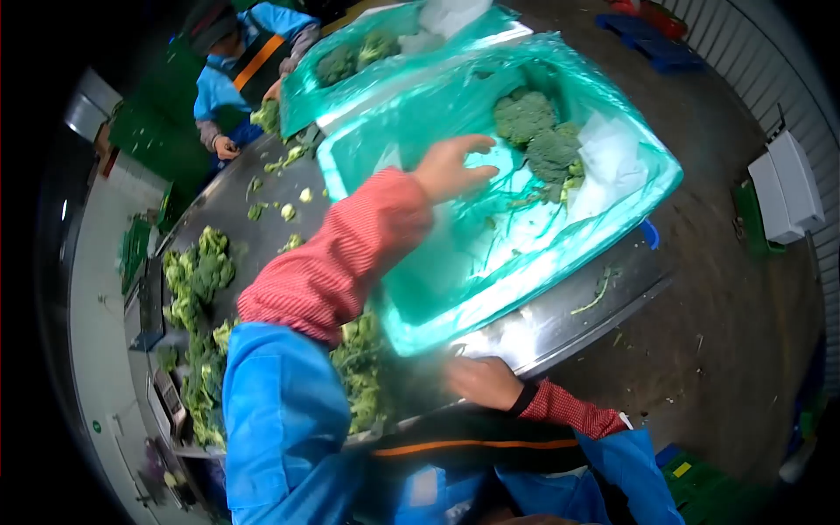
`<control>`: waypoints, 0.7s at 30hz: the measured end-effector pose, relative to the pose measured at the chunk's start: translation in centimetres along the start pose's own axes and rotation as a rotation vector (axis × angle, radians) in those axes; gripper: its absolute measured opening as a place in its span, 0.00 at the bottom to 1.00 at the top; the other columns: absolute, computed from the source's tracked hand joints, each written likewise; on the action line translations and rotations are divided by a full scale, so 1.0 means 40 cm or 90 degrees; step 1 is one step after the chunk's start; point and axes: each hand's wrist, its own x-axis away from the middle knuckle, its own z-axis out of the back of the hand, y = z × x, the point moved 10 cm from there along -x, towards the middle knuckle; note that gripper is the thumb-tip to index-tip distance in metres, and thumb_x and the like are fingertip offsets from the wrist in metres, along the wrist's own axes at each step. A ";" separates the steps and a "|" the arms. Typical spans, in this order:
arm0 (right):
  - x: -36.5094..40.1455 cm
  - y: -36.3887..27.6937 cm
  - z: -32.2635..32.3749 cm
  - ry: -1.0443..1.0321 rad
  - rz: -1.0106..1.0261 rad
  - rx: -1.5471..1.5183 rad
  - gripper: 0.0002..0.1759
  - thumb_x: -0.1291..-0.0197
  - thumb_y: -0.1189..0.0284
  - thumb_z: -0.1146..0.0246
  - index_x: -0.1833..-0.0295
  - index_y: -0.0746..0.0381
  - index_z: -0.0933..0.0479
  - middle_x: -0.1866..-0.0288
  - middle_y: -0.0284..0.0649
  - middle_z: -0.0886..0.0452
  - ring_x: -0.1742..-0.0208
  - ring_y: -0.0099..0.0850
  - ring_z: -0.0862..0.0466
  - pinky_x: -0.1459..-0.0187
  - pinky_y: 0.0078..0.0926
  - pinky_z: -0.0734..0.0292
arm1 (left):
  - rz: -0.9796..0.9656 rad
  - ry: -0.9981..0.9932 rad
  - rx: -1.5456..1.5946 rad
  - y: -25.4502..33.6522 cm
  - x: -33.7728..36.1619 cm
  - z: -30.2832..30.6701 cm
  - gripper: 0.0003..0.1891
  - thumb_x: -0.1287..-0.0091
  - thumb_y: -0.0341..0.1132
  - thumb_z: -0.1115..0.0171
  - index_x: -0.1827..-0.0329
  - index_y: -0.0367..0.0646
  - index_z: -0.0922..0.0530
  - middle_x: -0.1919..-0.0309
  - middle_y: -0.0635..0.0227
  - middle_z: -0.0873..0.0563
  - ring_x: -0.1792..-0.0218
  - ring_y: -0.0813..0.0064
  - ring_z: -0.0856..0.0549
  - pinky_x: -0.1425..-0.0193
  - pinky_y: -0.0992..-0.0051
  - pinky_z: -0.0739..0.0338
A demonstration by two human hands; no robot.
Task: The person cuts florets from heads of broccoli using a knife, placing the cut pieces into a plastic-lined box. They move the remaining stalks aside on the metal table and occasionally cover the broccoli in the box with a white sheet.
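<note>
My left hand point(453, 166) reaches in a red striped sleeve over a box lined with a green plastic bag point(490, 289). Its fingers are spread and hold nothing, just left of a few broccoli heads point(542, 140) lying in the far part of the box. My right hand point(479, 381) rests at the near edge of the metal table point(560, 319), beside the box's near corner. Its fingers are turned away, so their grip is hidden.
A second bag-lined box point(350, 87) with broccoli stands behind the first. Loose broccoli point(197, 280) is piled along the table's left side. Another person in blue point(241, 66) works at the far end. A white crate point(787, 188) and blue crates point(652, 39) sit on the floor.
</note>
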 end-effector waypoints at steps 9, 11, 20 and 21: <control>0.211 0.174 -0.125 -0.041 -0.225 -0.013 0.12 0.39 0.63 0.33 0.55 0.60 0.19 0.59 0.42 0.15 0.69 0.35 0.14 0.73 0.31 0.18 | -0.088 -0.069 -0.354 -0.021 -0.387 -0.413 0.52 0.50 0.38 0.21 0.22 0.49 0.43 0.30 0.51 0.31 0.27 0.51 0.34 0.28 0.55 0.33; 0.283 0.187 -0.200 -0.001 -0.177 -0.037 0.13 0.37 0.61 0.34 0.55 0.59 0.18 0.59 0.43 0.15 0.69 0.33 0.14 0.75 0.30 0.18 | -0.078 -0.029 -0.478 -0.046 -0.428 -0.455 0.56 0.51 0.42 0.19 0.20 0.53 0.46 0.31 0.54 0.31 0.27 0.54 0.35 0.30 0.51 0.33; 0.187 0.181 -0.011 -0.035 -0.165 -0.043 0.13 0.35 0.60 0.34 0.56 0.59 0.19 0.63 0.41 0.16 0.71 0.31 0.15 0.76 0.28 0.19 | -0.053 -0.037 -0.539 -0.030 -0.417 -0.430 0.53 0.53 0.44 0.19 0.22 0.58 0.40 0.43 0.58 0.24 0.37 0.56 0.26 0.38 0.55 0.32; 0.183 0.181 0.002 -0.025 -0.168 -0.041 0.12 0.35 0.61 0.34 0.56 0.59 0.19 0.63 0.41 0.16 0.71 0.31 0.15 0.75 0.27 0.19 | -0.045 -0.024 -0.535 -0.031 -0.406 -0.424 0.52 0.53 0.43 0.20 0.23 0.58 0.40 0.44 0.58 0.24 0.38 0.56 0.26 0.39 0.55 0.32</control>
